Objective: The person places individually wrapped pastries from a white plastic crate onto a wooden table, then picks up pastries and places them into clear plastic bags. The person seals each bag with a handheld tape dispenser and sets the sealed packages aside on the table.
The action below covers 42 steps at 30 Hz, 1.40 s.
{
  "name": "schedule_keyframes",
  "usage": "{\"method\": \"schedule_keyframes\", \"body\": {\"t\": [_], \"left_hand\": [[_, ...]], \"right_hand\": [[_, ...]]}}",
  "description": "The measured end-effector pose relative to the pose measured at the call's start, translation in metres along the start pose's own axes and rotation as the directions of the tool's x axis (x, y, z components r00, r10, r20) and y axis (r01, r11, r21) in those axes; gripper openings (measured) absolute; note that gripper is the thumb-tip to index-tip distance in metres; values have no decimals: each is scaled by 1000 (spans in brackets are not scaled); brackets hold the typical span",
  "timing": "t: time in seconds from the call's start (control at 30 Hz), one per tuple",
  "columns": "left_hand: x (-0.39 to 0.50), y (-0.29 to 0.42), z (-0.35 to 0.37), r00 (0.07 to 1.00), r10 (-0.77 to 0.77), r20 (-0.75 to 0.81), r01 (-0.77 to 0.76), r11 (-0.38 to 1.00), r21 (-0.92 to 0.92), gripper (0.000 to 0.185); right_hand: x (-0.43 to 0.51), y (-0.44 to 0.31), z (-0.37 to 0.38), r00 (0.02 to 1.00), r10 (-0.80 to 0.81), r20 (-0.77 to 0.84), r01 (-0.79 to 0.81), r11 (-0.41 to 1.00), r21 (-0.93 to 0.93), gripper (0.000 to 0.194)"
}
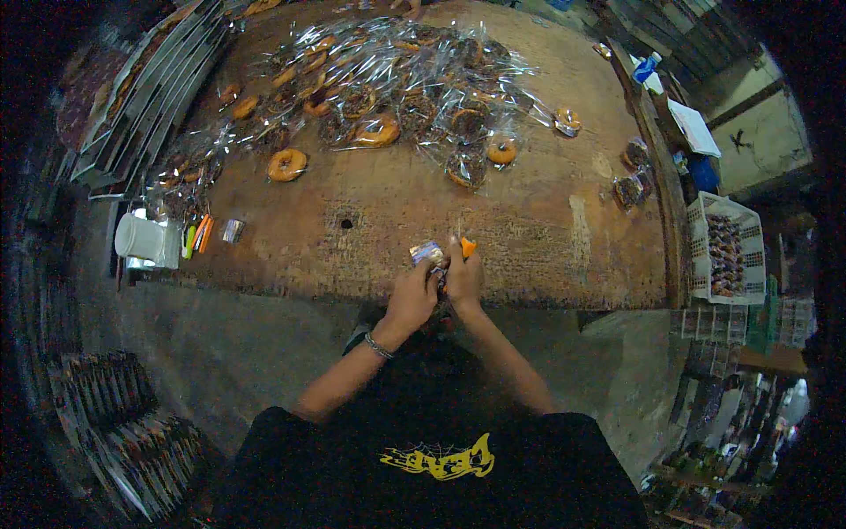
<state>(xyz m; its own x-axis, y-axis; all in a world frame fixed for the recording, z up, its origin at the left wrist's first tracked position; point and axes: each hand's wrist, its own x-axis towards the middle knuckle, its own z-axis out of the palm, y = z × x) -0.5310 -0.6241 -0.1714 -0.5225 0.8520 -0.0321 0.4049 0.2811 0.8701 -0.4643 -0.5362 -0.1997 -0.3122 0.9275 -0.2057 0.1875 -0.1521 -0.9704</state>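
Note:
Near the front edge of a worn wooden table (pixel 396 211), my left hand (pixel 411 297) holds a small shiny printed packet (pixel 428 254) between its fingers. Close beside it, my right hand (pixel 465 278) is closed around an orange object (pixel 468 247), whose kind I cannot tell; its end sticks out above the fingers. The two hands nearly touch. Beyond them lies a large heap of doughnuts in clear plastic bags (pixel 396 79), some dark-topped. A plain ring doughnut (pixel 287 164) lies left of centre, and a bagged one (pixel 501 151) lies to the right.
At the table's left end are a white plastic container (pixel 149 239), a green-yellow cutter (pixel 189 242), orange tools (pixel 206 233) and another small packet (pixel 232 231). Metal trays (pixel 158 86) stand back left. A white basket (pixel 752 244) of doughnuts stands right, past a raised wooden edge (pixel 667 218).

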Motion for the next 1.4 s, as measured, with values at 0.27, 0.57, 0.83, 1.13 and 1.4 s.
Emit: {"method": "schedule_keyframes", "body": {"t": [0.27,0.57,0.83,1.13,1.4], "left_hand": [[28,-13,12,971,65,231,-72,997,19,29],[88,-92,-22,929,77,362,-38,993,-114,26],[101,-105,-49,938,34,344,30,983,-179,25],[85,-43,-32,746,-145,650,629,473,-617,46],[45,55,-54,867,-85,492,442,588,-677,33]], "right_hand": [[38,24,-10,988,2,-157,5,999,41,39],[207,24,-45,939,-343,9,217,575,-789,40],[228,81,-29,996,-2,90,44,881,-471,34],[40,-38,-55,937,26,349,61,969,-238,47],[-7,-88,-69,933,-306,188,313,950,-9,16]]}}
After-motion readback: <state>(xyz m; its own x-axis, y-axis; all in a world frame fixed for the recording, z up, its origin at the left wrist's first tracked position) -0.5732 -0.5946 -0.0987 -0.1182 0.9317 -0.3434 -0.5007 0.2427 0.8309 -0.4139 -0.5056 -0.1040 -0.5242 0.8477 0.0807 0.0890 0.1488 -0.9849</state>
